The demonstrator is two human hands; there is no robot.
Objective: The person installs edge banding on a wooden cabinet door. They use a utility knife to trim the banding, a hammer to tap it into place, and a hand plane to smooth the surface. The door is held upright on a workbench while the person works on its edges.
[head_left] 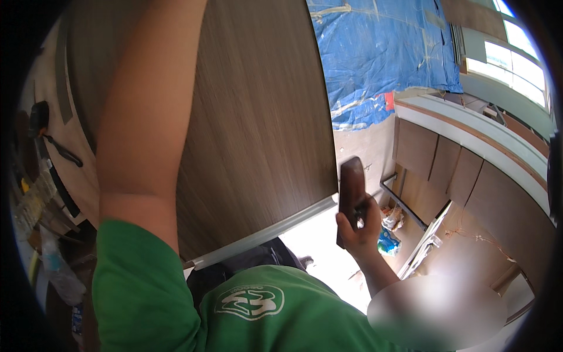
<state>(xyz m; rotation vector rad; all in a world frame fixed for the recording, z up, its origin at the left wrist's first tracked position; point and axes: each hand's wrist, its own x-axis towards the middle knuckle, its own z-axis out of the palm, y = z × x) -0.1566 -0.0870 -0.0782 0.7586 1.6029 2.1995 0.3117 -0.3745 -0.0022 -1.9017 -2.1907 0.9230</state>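
A large dark wood-grain panel fills the middle of the view, with a pale metallic strip along its near edge. My left arm stretches across the panel's left part and past the top edge, so my left hand is out of view. Beside the panel's near right corner, my right hand is closed round a dark, glossy, slab-shaped thing much like a phone, held upright. Its exact kind is hard to make out. A blurred patch covers part of my right forearm.
At the left lie a black-and-orange hand tool and a clear plastic bag. Blue sheeting hangs at the far side. Brown cabinet panels stand at the right, with white strips and a blue package near them.
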